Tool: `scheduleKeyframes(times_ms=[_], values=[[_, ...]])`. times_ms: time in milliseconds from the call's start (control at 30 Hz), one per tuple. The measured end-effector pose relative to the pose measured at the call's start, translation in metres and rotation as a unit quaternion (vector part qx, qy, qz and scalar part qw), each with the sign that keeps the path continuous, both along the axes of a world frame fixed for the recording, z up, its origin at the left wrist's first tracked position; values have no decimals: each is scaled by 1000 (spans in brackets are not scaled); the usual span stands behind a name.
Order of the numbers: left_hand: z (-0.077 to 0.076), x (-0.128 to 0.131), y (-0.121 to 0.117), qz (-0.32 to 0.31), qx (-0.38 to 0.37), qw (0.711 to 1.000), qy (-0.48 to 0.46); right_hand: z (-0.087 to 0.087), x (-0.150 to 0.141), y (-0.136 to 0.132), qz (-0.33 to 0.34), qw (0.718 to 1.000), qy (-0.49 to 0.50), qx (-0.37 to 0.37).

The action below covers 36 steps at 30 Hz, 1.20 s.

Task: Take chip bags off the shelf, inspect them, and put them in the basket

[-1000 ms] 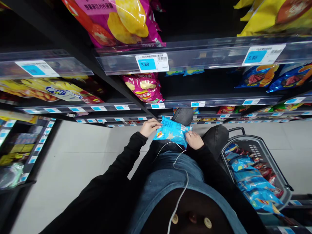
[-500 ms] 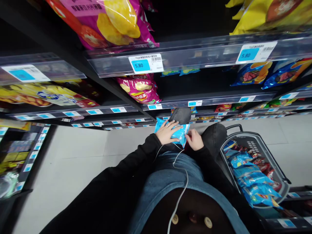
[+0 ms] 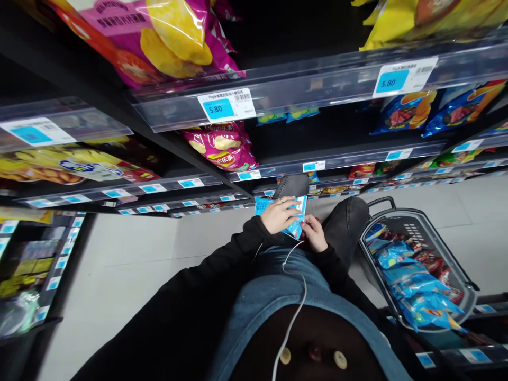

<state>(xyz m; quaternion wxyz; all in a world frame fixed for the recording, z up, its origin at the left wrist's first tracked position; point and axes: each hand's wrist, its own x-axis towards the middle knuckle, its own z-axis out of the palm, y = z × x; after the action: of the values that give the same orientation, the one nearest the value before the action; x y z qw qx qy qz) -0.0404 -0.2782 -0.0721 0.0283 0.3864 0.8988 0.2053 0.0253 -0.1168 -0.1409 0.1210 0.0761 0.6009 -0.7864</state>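
A light-blue bag of chips (image 3: 295, 228) lies over my lap, near the lower shelves. Across the top of it rests my left hand (image 3: 278, 216), palm down with its fingers stretched out flat, covering much of the bag's middle. My right hand (image 3: 315, 235) is closed at the bag's lower right corner, thumb and fingers pinching its edge. A white cable (image 3: 302, 286) runs from beside the bag down over my clothes.
To my right on the floor stands a grey shopping basket (image 3: 469, 296) holding several blue and red snack bags. Shelves (image 3: 317, 79) with chip bags and price tags are in front. Another rack (image 3: 47, 296) is at left. My knee (image 3: 349, 219) is beside the basket.
My left hand has moved from pinching the bag's left end to lying flat on top of it. My right hand stays at the right edge. The view has shifted slightly.
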Motion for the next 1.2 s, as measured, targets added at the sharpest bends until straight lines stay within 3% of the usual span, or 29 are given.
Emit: scheduleKeyframes(times_ms=[133,367,600,833,967,1067,1200], values=[[9,-4,4,1,-10,1000,10,3,4,-3,-46,999,16,-20],[13,-9,4,-32,3,999,-10,9,2,-5,-25,997,12,-67],[0,-10,3,-8,35,999,-19,-7,-6,-5,-47,999,9,16],[3,-1,6,13,-1,1000,-2,1,1,-9,-87,985,-51,-138],[3,-5,7,-18,-38,999,12,4,3,-12,-89,979,-80,-165],[2,-10,6,-57,-59,997,13,2,1,-11,-80,984,-84,-135],[-1,-14,6,-81,-91,992,17,1,-2,-2,-52,998,-24,-9]])
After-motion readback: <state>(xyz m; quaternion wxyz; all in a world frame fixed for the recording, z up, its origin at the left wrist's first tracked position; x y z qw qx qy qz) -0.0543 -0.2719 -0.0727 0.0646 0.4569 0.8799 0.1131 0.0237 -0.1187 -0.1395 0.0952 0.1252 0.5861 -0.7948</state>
